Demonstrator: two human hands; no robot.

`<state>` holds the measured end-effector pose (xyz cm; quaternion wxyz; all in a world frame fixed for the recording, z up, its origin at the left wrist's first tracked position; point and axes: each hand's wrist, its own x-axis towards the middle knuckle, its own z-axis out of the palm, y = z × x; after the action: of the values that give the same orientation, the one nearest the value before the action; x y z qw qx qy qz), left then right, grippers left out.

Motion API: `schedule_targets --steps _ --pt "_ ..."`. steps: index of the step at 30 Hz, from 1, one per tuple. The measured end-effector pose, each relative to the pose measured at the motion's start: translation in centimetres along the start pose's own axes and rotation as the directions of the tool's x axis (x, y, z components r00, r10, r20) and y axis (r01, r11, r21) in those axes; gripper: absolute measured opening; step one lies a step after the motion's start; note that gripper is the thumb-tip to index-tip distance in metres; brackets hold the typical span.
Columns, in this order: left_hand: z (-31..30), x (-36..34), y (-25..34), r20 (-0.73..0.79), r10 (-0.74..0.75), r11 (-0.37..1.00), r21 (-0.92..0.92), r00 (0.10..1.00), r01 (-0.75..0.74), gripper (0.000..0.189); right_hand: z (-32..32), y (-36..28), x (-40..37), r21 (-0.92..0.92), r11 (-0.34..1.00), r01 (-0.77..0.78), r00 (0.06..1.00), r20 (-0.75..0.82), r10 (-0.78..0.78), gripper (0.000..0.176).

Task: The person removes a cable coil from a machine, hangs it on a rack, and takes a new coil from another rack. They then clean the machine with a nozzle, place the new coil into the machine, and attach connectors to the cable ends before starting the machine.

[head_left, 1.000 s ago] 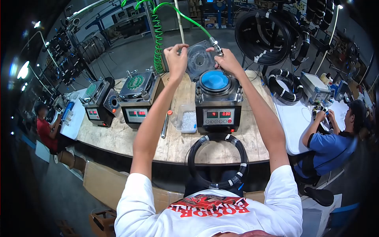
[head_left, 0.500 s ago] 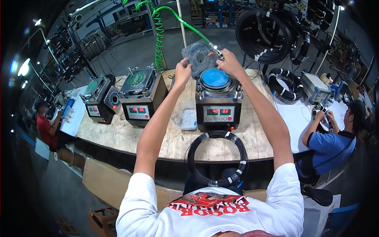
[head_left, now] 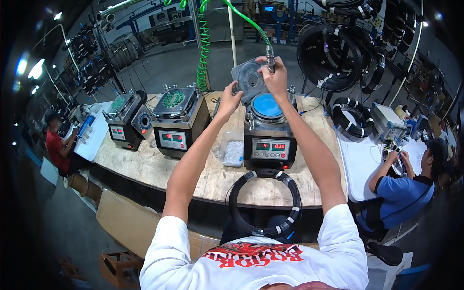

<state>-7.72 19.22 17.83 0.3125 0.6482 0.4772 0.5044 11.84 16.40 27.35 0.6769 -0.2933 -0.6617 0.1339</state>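
My left hand [head_left: 231, 100] grips the left edge of a clear round-patterned plate [head_left: 252, 82], held tilted above the machine. In my right hand [head_left: 273, 77] is a metal air nozzle [head_left: 270, 59] on a green coiled hose [head_left: 246, 18], close to the plate's right side. Below and right of the plate, a blue disc [head_left: 267, 105] lies on top of the machine [head_left: 267, 145] with a red digital display. A tub of small clear pieces [head_left: 232, 152] sits left of this machine. A black cable coil [head_left: 265, 202] lies at the table's front edge.
Two similar machines [head_left: 172, 126] [head_left: 124, 121] stand to the left on the wooden table [head_left: 203, 179]. Another cable coil [head_left: 352, 117] and a grey instrument [head_left: 388, 121] are at the right. One person sits at the far left, another in blue at the right. Large coils hang behind.
The view has shifted slightly. My right hand has turned the nozzle more upright beside the plate. My left hand still holds the plate.
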Motion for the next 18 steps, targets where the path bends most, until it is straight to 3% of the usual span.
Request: schedule_targets --steps 1,2,5,6,8,9,10,11,12,13,15,16,18 --pt "-0.3 -0.1 0.4 0.028 0.003 1.000 -0.017 1.000 -0.003 0.061 -0.4 0.1 -0.1 0.035 0.999 -0.040 0.999 0.038 0.038 0.028" --pt "-0.5 -0.2 0.7 0.047 -0.009 0.999 -0.040 0.999 0.011 0.062 -0.8 0.2 -0.4 0.136 0.974 -0.183 0.977 0.140 0.164 0.032" --pt "-0.8 -0.3 0.7 0.060 -0.028 0.998 -0.054 0.998 0.031 0.063 -3.7 -2.7 -1.1 -0.029 0.908 -0.418 0.817 0.426 0.389 0.033" --pt "-0.7 0.1 0.0 0.037 0.000 0.998 -0.057 0.999 0.002 0.063 -4.5 -3.1 -1.2 -0.121 0.895 -0.430 0.770 0.470 0.433 0.031" --pt "-0.2 0.9 -1.2 -0.006 0.052 0.997 -0.063 0.999 -0.053 0.062 -5.8 -1.8 -1.6 -0.281 0.923 -0.262 0.845 0.395 0.360 0.031" --pt "0.2 0.4 -0.8 -0.118 0.163 0.974 0.176 0.979 -0.141 0.061 -6.5 -1.3 -1.7 -0.363 0.914 -0.179 0.876 0.364 0.316 0.032" --pt "0.4 -0.6 0.5 -0.198 0.294 0.890 0.413 0.935 -0.193 0.060 -7.1 -1.2 -1.4 -0.305 0.924 -0.231 0.888 0.321 0.329 0.027" --pt "0.6 -1.5 1.8 -0.241 0.435 0.752 0.628 0.867 -0.203 0.059 -7.8 -1.1 -1.1 -0.336 0.924 -0.182 0.902 0.318 0.293 0.027" --pt "0.8 -2.5 4.1 -0.253 0.500 0.765 0.578 0.828 -0.285 0.055 -8.4 -1.0 -0.7 -0.368 0.921 -0.131 0.913 0.318 0.257 0.028" --pt "1.2 -2.4 4.4 -0.093 0.520 0.747 0.531 0.849 -0.399 0.053 -8.9 -0.8 -0.4 -0.398 0.914 -0.080 0.922 0.320 0.220 0.028" --pt "1.8 -1.7 5.1 0.226 0.552 0.709 0.380 0.803 -0.594 0.049 -9.5 -0.7 0.0 -0.388 0.914 -0.118 0.910 0.327 0.256 0.028" --pt "2.5 -2.0 6.3 0.415 0.411 0.714 0.406 0.812 -0.570 0.051 -9.7 -1.0 0.2 -0.359 0.919 -0.164 0.897 0.333 0.290 0.028" --pt "4.4 -2.8 7.2 0.544 0.359 0.603 0.485 0.758 -0.634 0.054 -10.0 -1.8 0.2 -0.351 0.922 -0.166 0.889 0.351 0.293 0.028"
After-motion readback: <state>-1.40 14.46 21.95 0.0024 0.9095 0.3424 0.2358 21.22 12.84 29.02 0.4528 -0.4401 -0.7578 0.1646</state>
